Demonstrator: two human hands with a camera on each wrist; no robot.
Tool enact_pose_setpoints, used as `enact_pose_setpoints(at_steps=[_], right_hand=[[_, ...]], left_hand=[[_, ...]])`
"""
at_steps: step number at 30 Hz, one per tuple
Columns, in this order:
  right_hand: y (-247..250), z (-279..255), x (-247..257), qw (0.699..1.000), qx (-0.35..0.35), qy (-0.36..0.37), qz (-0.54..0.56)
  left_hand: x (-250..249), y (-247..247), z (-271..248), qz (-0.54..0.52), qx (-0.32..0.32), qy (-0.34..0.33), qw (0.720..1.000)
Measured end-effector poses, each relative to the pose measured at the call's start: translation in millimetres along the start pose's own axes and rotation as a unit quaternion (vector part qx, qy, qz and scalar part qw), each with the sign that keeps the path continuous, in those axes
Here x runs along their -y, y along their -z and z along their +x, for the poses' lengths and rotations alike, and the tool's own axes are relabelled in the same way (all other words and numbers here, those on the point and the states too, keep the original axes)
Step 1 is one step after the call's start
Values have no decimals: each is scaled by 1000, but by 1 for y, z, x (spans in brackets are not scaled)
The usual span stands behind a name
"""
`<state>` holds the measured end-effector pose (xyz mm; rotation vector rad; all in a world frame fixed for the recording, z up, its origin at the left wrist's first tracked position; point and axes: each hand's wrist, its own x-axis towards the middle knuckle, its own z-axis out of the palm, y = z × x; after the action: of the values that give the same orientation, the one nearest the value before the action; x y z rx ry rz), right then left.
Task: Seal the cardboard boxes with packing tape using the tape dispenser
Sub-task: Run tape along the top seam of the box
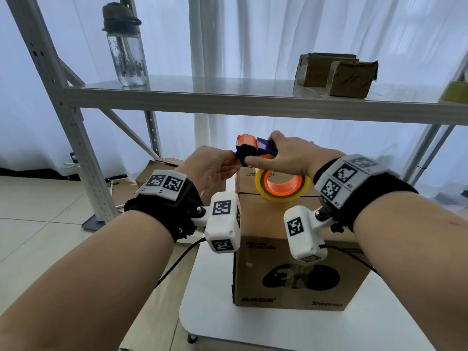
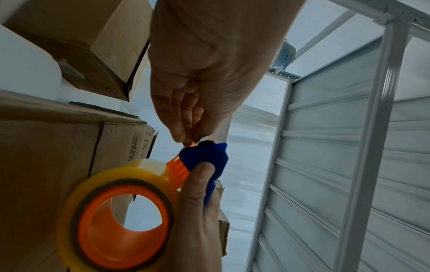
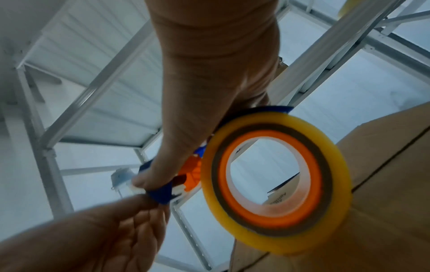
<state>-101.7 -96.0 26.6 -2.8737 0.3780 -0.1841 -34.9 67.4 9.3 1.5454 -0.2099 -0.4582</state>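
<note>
The right hand (image 1: 286, 154) grips the dispenser (image 1: 253, 148), thumb along its blue side, holding it in the air above the big box (image 1: 291, 262). The left hand (image 1: 215, 165) has its fingertips pinched at the dispenser's front, apparently on the tape end, though the tape itself is too clear to make out.

Risks, I judge: the free end could slip from the pinch and snap back onto the roll (image 1: 282, 184), or fold onto itself. Fingertips sit close to where a cutter blade would be.

Counts, largest first: one shelf rack (image 1: 228, 97); one white table (image 1: 253, 325); one big box on it, at least one more behind it; two small boxes (image 1: 336, 74) on the shelf; one bottle (image 1: 125, 46); one dispenser; one roll.
</note>
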Motion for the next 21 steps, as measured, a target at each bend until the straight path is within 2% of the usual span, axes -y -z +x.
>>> enact_pose_setpoints(at_steps=[6,13,17,21], right_hand=[[-11,1,-1,995,-49,77,34],[-13,0,-6,993,-80,80,43],[-15,-1,-12,991,-86,86,56],[-12,-4,-12,988,-105,91,68]], left_hand=[[-3,9,2,22,7,8,1000],[-4,7,4,49,25,12,998],[-6,5,3,47,52,38,997],[-12,3,3,67,34,4,997]])
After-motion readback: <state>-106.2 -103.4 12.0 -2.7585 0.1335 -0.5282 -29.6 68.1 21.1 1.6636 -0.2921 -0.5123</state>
